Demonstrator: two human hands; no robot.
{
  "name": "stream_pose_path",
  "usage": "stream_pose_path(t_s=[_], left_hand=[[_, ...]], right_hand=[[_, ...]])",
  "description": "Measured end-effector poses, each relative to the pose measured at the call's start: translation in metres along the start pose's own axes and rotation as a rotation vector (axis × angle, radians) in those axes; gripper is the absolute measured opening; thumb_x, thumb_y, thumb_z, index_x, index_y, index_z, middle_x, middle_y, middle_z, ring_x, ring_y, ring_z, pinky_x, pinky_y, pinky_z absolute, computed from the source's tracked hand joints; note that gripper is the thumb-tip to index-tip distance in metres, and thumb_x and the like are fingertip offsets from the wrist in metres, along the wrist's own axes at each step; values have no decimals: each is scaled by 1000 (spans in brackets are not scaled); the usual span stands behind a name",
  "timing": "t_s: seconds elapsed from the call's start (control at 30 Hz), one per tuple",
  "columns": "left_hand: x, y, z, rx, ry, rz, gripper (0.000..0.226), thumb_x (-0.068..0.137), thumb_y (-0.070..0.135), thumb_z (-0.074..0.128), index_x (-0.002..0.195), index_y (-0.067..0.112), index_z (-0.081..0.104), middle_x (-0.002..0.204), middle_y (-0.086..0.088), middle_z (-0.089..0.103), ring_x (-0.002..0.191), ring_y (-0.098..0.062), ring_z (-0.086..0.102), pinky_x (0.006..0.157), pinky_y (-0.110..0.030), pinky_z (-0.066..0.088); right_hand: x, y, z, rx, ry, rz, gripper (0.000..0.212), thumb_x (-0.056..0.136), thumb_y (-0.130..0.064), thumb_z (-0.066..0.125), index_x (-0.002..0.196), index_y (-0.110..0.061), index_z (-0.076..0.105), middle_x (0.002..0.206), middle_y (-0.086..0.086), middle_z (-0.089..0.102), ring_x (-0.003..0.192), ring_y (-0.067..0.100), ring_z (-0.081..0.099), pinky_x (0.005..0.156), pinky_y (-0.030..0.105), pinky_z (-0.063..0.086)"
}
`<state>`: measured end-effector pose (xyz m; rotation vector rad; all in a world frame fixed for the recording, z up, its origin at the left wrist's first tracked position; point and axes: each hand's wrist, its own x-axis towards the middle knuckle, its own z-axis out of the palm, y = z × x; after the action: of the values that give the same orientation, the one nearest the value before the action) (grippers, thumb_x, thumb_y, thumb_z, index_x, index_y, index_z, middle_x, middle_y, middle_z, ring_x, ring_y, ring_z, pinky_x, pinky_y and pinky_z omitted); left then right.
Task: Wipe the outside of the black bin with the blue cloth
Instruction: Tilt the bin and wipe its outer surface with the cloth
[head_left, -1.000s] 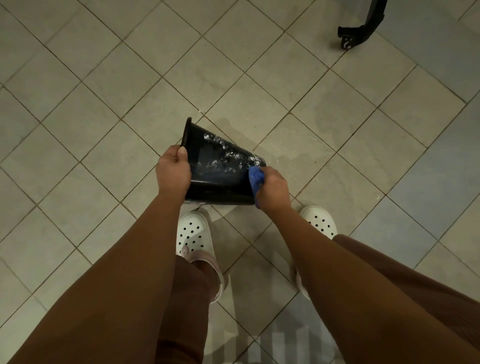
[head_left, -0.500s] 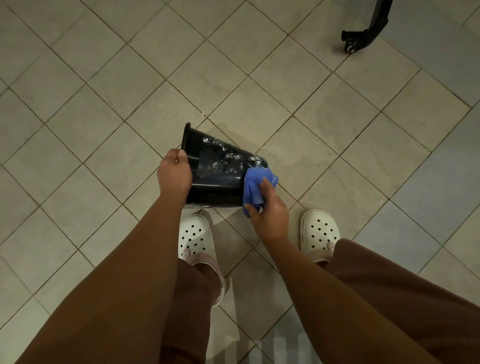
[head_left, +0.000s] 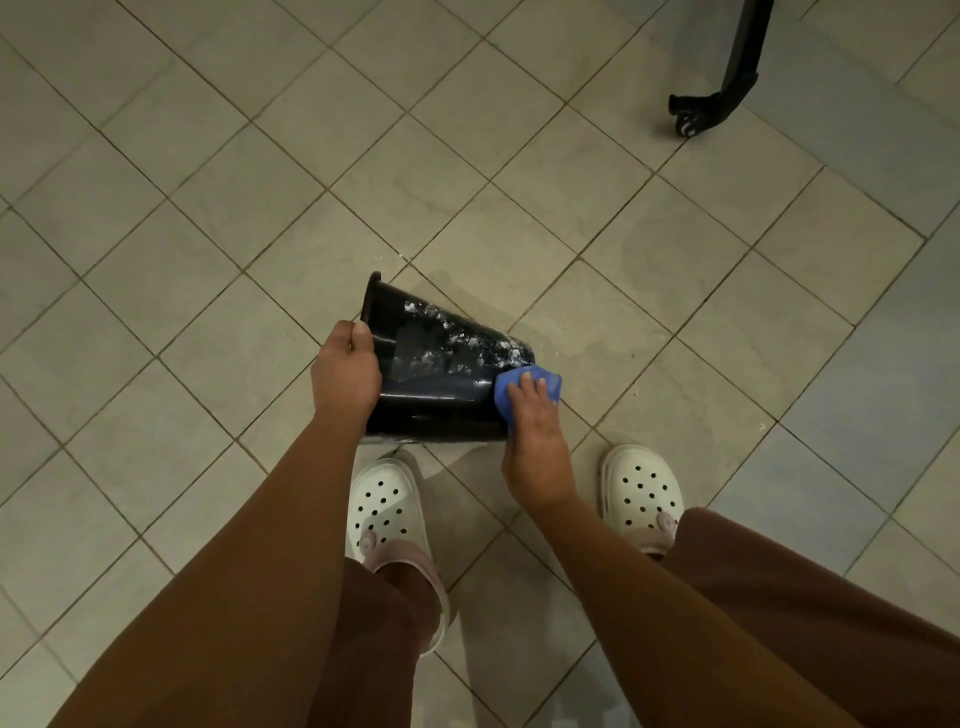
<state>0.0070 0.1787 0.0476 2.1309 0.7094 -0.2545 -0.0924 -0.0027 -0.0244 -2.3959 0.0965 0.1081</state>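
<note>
The black bin (head_left: 441, 374) is held tipped on its side above the tiled floor, its rim to the left and its base to the right. White soapy smears speckle its upper wall. My left hand (head_left: 345, 371) grips the rim end, thumb on top. The blue cloth (head_left: 524, 391) sits against the bin's base end. My right hand (head_left: 530, 431) presses it there with fingers laid fairly straight over it.
My feet in white perforated clogs (head_left: 387, 506) stand just below the bin, the second clog (head_left: 644, 491) to the right. A black wheeled leg (head_left: 717, 98) of some furniture stands at the upper right. Beige floor tiles (head_left: 208, 208) look damp near the bin.
My right hand has turned from gripping the cloth at the bin's base edge to laying it flat on the base end. The bin and left hand have barely shifted.
</note>
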Motion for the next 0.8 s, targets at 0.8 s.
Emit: stream_pose_path(t_s=[0.8], left_hand=[[-4,0,4,-23,72,28,29,106,26,34,98,7,56,85,-5,53,70,-7,46,61,-20,34]], right_hand=[[12,-12,1,22,-30,62,59,80,11,55,137,5,37,146,24,32,138,37,24,110,51,28]])
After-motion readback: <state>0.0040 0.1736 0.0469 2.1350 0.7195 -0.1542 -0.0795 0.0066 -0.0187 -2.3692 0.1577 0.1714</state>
